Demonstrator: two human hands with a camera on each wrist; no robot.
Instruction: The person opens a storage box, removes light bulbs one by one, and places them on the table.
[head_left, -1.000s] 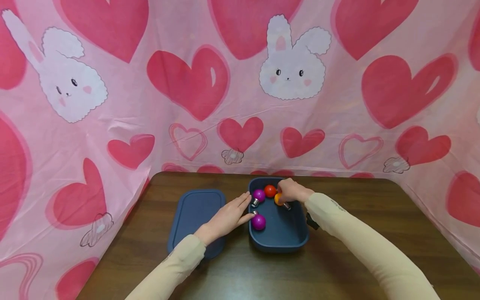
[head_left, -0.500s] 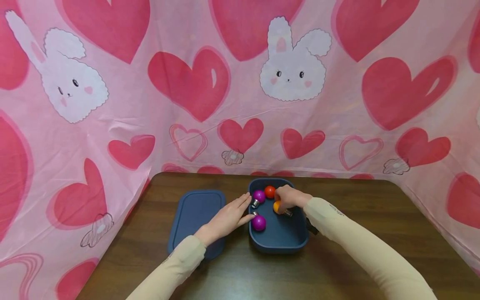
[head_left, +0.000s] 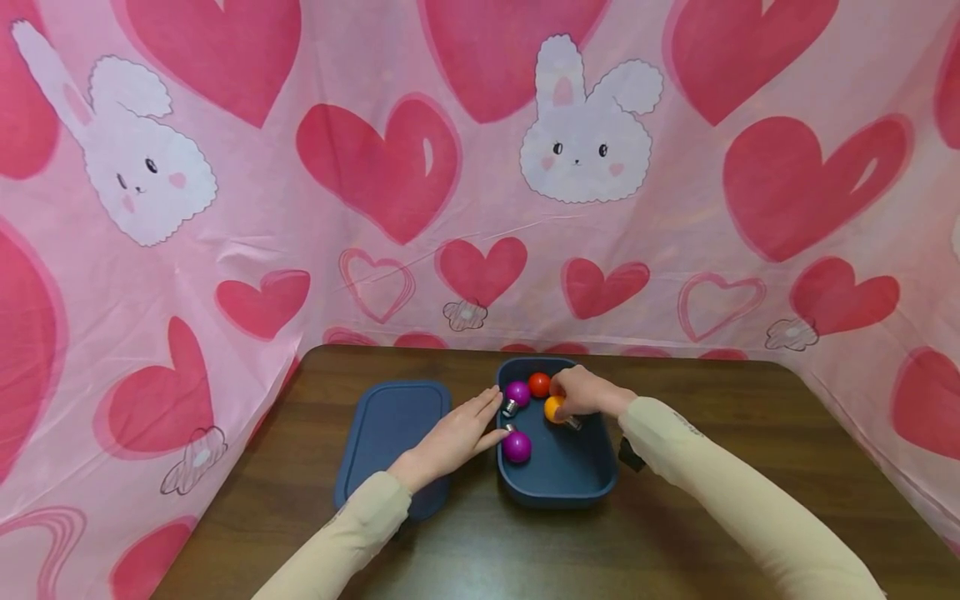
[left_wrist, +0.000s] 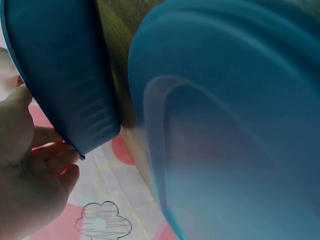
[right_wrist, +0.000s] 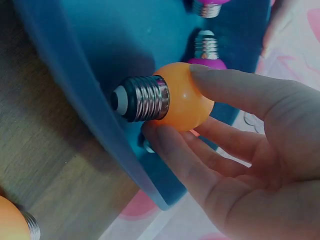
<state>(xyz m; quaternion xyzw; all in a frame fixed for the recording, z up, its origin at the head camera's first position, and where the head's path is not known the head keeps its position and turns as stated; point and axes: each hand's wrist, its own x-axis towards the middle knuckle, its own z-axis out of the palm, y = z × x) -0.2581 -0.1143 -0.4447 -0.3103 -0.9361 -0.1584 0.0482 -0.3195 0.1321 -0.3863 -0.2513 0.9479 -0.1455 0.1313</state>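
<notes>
Right hand (head_left: 585, 392) pinches an orange bulb (right_wrist: 185, 97) while left hand (head_left: 453, 433) steadies against the box (head_left: 558, 482)

The person's right hand is closed about the orange bulb's round globe, thumb and fingertips gripping it from opposite sides. The other fingers are bent behind it, and the metal screw base is uncovered, pointing to the right and toward the person. The bulb is within the outline of the blue box, at its far right part near the side wall; whether it touches the floor of the box cannot be told.

The left hand lies nearly flat, its fingers straight and side by side, the thumb spread away from them. Its fingertips touch the left rim of the box.

Inside, a far purple bulb (head_left: 517, 392) and a near purple bulb (head_left: 517, 447) lie along the left wall, their bases turned toward each other. A red bulb (head_left: 539, 384) sits beside the far one, close to the right hand.

A blue lid (head_left: 393, 425) lies left of the box on the brown table (head_left: 735, 517), partly beneath the left forearm. The right wrist view shows another orange bulb (right_wrist: 11, 222) on the wood outside the box, cut off by the edge.
</notes>
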